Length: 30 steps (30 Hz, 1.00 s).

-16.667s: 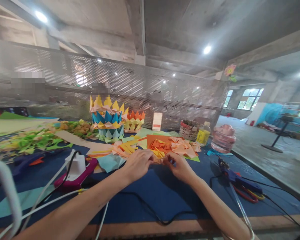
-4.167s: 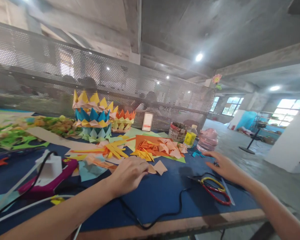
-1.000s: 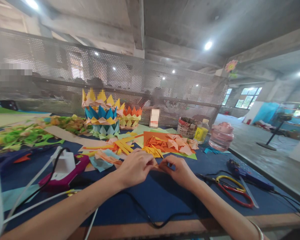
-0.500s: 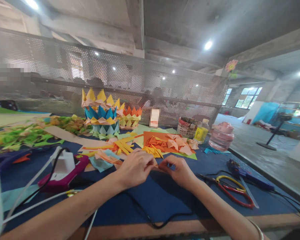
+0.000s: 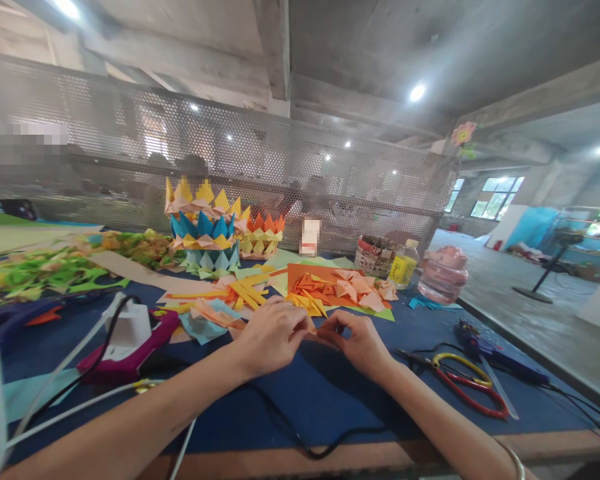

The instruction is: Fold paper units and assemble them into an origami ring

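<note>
Between my two hands is a small strip of light orange paper (image 5: 325,340), mostly covered by the fingers. My left hand (image 5: 276,337) pinches its left end, thumb against the bent fingers. Closed on the right end is my right hand (image 5: 355,340), fingertips pressed together. Just beyond the hands lie folded yellow paper pieces (image 5: 307,302) and folded orange and peach pieces (image 5: 347,287) on an orange sheet. Yellow and orange paper strips (image 5: 247,291) lie beyond my left hand, beside a light blue paper piece (image 5: 205,328).
Stacked folded-paper crowns (image 5: 203,230) stand at the back left. A magenta power strip (image 5: 145,343) with cables sits left. To the right are scissors (image 5: 473,383), a blue glue gun (image 5: 500,353), a yellow-labelled bottle (image 5: 404,265) and a pink jar (image 5: 443,277). A black cable crosses the blue tabletop (image 5: 300,407).
Both hands keep almost the same place and grip on the paper. My right fingers have shifted very slightly, and a little more of the orange paper shows beneath them.
</note>
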Tool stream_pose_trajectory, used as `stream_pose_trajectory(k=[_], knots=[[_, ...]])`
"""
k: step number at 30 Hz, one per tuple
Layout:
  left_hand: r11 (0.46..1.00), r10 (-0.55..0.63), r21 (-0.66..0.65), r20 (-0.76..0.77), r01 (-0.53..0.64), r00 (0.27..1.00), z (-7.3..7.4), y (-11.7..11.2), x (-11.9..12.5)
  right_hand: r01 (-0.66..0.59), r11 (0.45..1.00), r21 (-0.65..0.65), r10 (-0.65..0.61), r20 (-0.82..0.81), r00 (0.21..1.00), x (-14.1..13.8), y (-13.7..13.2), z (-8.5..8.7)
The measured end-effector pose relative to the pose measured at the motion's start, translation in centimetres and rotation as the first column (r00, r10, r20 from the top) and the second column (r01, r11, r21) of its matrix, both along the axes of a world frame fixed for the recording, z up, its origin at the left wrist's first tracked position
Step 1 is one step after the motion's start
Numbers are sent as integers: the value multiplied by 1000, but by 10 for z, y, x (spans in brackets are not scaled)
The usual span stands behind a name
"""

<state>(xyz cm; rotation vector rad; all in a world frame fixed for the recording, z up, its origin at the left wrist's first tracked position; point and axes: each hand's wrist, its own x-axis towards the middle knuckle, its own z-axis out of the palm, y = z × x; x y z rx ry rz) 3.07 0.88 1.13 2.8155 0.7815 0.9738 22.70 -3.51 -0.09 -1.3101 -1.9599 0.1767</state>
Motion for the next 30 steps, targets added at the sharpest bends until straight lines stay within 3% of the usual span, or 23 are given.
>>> stream_pose_trajectory(k=[18,30], knots=[[1000,-26,-15,52,27,998,-1,1,1,71,997,-5,-72,-94,993,-4,2,-5],[999,-37,-6,30,37,999,-1,1,0,9,1000,-29,-12,-100,995,-2,3,0]])
